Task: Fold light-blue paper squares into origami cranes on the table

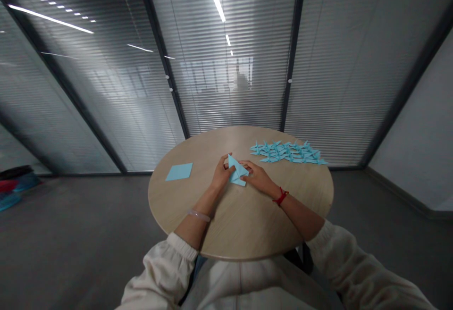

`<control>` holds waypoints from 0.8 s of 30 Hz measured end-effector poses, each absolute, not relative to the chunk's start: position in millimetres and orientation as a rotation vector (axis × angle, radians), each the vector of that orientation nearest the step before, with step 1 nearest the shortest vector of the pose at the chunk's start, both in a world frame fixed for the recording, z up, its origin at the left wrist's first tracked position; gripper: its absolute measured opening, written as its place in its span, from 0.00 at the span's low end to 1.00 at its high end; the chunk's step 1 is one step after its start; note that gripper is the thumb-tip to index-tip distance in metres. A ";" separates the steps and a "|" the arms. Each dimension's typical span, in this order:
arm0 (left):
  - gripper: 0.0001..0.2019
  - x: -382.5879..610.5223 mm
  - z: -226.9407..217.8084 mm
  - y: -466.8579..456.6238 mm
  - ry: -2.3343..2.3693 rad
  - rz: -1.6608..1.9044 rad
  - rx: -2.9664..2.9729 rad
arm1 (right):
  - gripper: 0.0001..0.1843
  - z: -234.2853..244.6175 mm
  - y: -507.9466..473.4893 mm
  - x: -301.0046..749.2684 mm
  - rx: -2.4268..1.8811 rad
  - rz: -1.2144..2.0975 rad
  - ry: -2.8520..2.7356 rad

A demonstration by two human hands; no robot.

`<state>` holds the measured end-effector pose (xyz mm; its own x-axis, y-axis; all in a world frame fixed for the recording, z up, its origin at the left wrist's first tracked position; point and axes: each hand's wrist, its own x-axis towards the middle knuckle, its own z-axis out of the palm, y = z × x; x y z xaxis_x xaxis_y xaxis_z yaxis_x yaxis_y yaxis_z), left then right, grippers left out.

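A partly folded piece of light blue origami paper (238, 170) is held between my two hands above the middle of the round table. My left hand (222, 174) grips its left side, with the thumb lying on the paper's face. On the right edge, my right hand (260, 178) pinches the paper with thumb and fingers; some fingertips are hidden behind it. The paper has a pointed top and overlapping triangular flaps. Left of my hands lies a flat stack or sheet of blue paper (179, 171); I cannot tell which.
Several folded blue paper cranes (288, 152) lie in rows at the table's back right. The wooden round table (262, 234) reaches close to my lap. Glass panels with blinds (233, 102) stand behind it. Red and blue items (17, 185) sit on the floor at far left.
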<state>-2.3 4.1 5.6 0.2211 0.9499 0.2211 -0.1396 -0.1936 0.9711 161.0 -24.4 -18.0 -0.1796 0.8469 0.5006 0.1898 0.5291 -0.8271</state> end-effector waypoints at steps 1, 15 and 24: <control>0.38 -2.0 5.0 4.2 0.848 1.224 1.389 | 0.27 -18.0 -24.1 161.3 -0.908 0.721 -1.686; 0.35 -0.9 -0.1 7.6 0.890 1.150 1.469 | 0.21 -23.4 -12.0 172.9 -1.116 0.498 -1.597; 0.32 -1.2 -5.8 11.2 0.980 1.188 1.540 | 0.22 -18.1 -15.9 170.5 -1.059 0.562 -1.621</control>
<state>-1.2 11.2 -5.8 0.2145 0.9478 0.2361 0.0519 -0.2525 0.9662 170.5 -15.9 -18.1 -0.0358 0.8555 0.5165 0.3526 0.4944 -0.7945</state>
